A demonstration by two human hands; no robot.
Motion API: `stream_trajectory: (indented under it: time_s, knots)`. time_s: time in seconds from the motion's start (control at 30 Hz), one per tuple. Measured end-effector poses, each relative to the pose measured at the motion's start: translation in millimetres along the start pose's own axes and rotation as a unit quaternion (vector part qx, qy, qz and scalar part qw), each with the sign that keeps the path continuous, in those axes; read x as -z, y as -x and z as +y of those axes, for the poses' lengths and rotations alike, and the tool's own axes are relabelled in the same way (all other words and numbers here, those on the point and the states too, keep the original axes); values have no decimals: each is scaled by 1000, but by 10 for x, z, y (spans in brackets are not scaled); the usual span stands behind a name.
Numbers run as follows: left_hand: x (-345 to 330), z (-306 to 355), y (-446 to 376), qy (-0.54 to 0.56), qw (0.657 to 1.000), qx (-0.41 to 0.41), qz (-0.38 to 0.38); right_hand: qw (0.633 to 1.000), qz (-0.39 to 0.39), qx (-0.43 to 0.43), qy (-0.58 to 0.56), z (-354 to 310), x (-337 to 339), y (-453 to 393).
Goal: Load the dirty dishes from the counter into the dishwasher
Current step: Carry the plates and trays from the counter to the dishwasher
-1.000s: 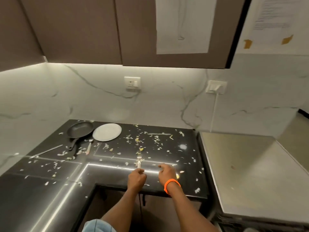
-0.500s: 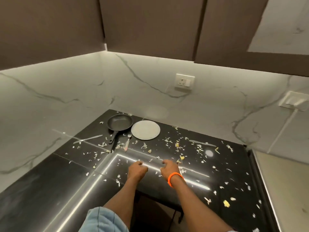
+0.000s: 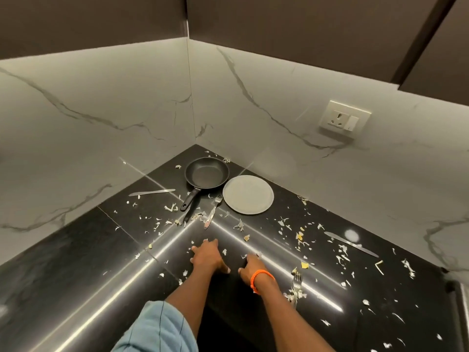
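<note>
Near fork (image 3: pixel 296 288) partly buried under food scraps (image 3: pixel 294 295), hands (image 3: pixel 210 257) with fingertips hard to tell, dishwasher unseen

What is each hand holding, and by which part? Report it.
Nothing is held. The left hand and right hand both rest on the counter.

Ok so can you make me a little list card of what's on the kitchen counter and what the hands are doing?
counter: black countertop, corner, strewn with food scraps
pan: black frying pan at the back corner, handle toward the person
plate: white plate right of the pan
forks: one fork between pan handle and plate; another fork near the right wrist
knives: one knife left; another knife right
left hand: on counter, holding nothing
right hand: on counter, holding nothing
</note>
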State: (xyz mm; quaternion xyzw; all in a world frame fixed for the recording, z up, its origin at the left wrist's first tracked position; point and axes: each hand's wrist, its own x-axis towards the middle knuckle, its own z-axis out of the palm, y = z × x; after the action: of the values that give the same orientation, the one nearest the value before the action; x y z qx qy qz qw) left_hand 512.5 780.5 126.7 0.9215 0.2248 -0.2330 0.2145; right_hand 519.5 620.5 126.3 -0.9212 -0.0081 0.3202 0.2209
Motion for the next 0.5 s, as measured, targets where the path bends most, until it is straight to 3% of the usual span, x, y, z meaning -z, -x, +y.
stream_trajectory:
  time_s: [0.33, 0.5]
  knots:
    - [213, 347, -483, -89, 996, 15, 14, 998, 8, 52, 18, -131, 521, -828]
    - [217, 400, -666, -69, 997, 40, 25, 987, 107, -16, -121, -142, 851, -1176]
